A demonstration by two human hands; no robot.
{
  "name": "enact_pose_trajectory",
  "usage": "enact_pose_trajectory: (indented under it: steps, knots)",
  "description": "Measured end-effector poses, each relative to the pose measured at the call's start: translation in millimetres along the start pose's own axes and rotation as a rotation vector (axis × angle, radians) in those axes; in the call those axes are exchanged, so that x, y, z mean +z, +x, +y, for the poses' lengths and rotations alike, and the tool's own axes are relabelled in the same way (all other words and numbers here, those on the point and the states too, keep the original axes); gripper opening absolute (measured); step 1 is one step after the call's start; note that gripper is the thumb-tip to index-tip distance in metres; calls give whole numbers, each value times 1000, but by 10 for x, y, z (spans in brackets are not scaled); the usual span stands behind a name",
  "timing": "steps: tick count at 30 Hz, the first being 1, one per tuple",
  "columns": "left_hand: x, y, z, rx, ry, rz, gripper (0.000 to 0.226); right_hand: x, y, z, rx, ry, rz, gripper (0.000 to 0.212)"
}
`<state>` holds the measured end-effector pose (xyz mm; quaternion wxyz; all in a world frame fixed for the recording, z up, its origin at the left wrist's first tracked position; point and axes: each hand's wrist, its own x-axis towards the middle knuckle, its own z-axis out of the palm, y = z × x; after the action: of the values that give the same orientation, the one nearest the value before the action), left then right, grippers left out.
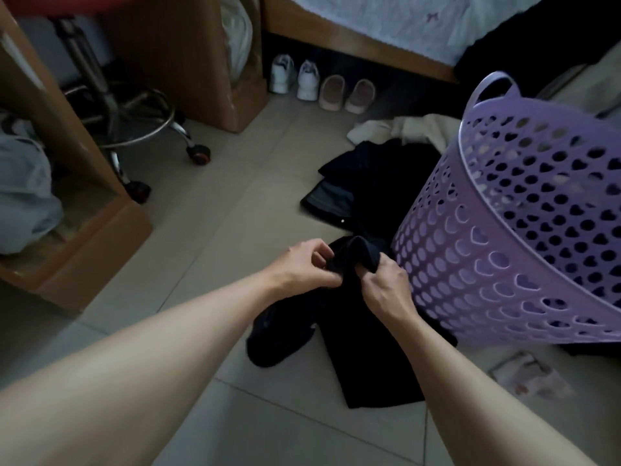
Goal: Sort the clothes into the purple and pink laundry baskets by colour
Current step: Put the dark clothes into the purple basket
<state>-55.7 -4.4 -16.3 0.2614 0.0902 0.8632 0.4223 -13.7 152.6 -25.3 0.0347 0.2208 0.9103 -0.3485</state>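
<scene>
Left hand (304, 269) and right hand (386, 285), fingers clamped on a dark, apparently black garment (356, 331), beside purple basket (524, 250).

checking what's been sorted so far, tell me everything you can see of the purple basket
The purple laundry basket looks like moulded plastic, round, its wall pierced with rows of heart-shaped holes, with a loop handle at the far rim. It appears tilted in this wide view, at the right on the tiled floor. Dark shapes show through the holes, but the contents cannot be told. Dark clothes lie against its left side. Neither of the hands touches it.
</scene>
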Motion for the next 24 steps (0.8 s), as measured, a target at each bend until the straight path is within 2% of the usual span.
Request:
enact_pose_trajectory:
  steps: [2,5,7,11,15,17,20,22,24]
  knots:
    - [-38,-30,17,-5,190,-51,43,-200,8,-86,4,93,27,32]
    - [-104,-73,228,-50,244,26,5,-538,-23,-336,-11,222,77,42]
    - [-168,-108,484,-71,227,125,18,-766,-38,-521,-19,260,101,37]
    - [-513,-222,1020,-129,167,426,20,-1214,-77,-907,-21,280,61,22]
    - [-989,-392,1583,-147,111,528,19,-1580,-194,-1263,-44,208,-69,23]
    - [-1156,-490,1881,-141,92,526,17,-1729,-310,-1489,-24,231,-156,42]
    - [-1304,-653,2308,-90,104,473,15,-2028,-492,-1918,-124,213,-271,88]
    - [-1418,-781,2579,-80,82,449,15,-2284,-598,-2212,-214,97,-342,103]
    - [-1547,-914,2813,-81,41,441,16,-2479,-711,-2423,-226,21,-387,113]
